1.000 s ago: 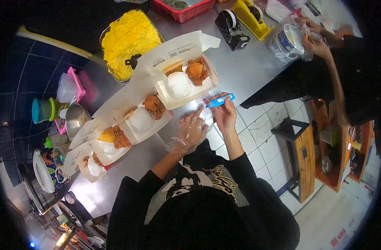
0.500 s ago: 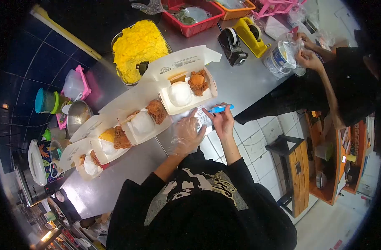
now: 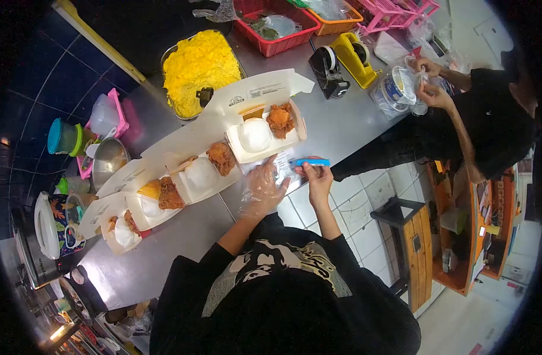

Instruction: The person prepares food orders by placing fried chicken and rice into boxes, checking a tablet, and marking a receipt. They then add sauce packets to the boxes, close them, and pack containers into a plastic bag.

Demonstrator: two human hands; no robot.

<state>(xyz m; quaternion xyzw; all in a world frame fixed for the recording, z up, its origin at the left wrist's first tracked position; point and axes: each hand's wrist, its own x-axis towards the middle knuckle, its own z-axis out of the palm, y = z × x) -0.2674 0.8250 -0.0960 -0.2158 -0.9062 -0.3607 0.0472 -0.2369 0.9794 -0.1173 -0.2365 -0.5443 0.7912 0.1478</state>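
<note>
Steel counter [image 3: 123, 275] spans our frame's middle | cardboard food boxes [image 3: 265, 90] stand lids-up, centre-left | our gloved left hand [image 3: 263, 184] lies at centre, thumb apart | our right hand [image 3: 319, 180] pinches, just rightward | printed slip [image 3: 284, 168] lies between | blue marker [image 3: 315, 162], clamped in the nearer right fingers, along their upper side, axis nearly level, tip leftward over slip

No wording legible with certainty. On your farthest-right open box's lid [image 3: 226, 109]: fine dark print, a rounded emblem, a squarish printed block, all too small. Paper slip [image 3: 284, 168] beside that box: printed lines, unreadable. Your shirt [image 3: 277, 302]: pale script lettering, undeciphered. Dark appliance [image 3: 44, 267], far left: pale lettering, indistinct.
</note>
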